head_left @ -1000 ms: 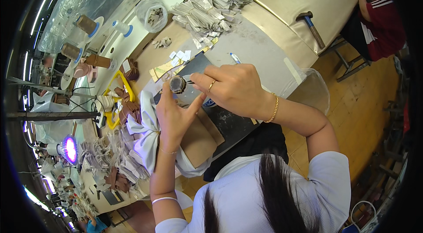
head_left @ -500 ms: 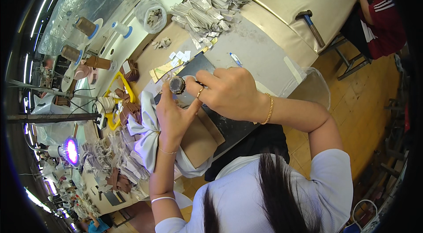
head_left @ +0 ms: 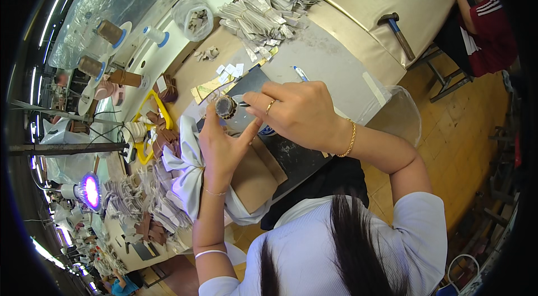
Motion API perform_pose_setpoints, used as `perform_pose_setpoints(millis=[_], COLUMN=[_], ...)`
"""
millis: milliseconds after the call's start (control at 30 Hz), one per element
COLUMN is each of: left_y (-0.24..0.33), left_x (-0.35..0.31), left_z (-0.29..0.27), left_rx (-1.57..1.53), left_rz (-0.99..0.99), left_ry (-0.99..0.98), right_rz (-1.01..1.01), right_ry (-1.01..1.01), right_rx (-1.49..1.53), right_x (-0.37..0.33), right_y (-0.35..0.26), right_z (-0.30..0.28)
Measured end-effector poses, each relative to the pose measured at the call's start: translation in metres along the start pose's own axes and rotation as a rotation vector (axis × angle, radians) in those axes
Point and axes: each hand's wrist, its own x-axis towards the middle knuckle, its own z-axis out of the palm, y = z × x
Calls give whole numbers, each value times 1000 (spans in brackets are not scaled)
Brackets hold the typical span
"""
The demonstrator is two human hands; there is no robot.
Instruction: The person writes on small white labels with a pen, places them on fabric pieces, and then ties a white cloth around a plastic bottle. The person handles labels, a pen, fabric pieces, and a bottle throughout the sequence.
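Note:
My left hand (head_left: 224, 147) is wrapped round a small cylindrical object (head_left: 226, 107), its dark grey round end facing up and its rim uneven. What it is exactly I cannot make out. Just right of it, my right hand (head_left: 300, 114) pinches a thin dark tool (head_left: 243, 104) whose tip points at the cylinder's side. Most of that tool is hidden in my fingers. Below the hands a pale translucent round thing shows in part, with a blue-patterned bit (head_left: 268, 130) beside it. A dark board (head_left: 297, 156) lies under my right hand.
Bundled grey strips (head_left: 258, 19) lie at the far side, near small white tags (head_left: 228, 73). A pen (head_left: 301, 73) and a hammer (head_left: 397, 35) rest to the right. Thread cones (head_left: 111, 33), a yellow basket (head_left: 162, 108) and a lit lamp (head_left: 89, 190) stand left. A co-worker (head_left: 485, 30) sits far right.
My right hand has drawn back slightly to the right from the cylinder, and the thin tool's dark tip now shows between them. My left hand stays nearly still.

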Motion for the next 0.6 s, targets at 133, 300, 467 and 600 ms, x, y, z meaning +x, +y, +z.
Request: perform_pose_setpoints(millis=[133, 300, 467, 600], left_y=[3, -2, -5, -1], left_x=[-1, 0, 0, -1], left_z=[-1, 0, 0, -1], left_rx=[47, 37, 51, 57], left_rz=[-38, 72, 76, -25], left_ry=[-23, 11, 12, -32], right_rz=[-35, -56, -75, -79], right_ry=[-39, -64, -45, -76], right_rx=[-9, -26, -65, -67], right_x=[0, 4, 6, 7], right_y=[1, -1, -4, -7], right_z=[0, 0, -1, -3])
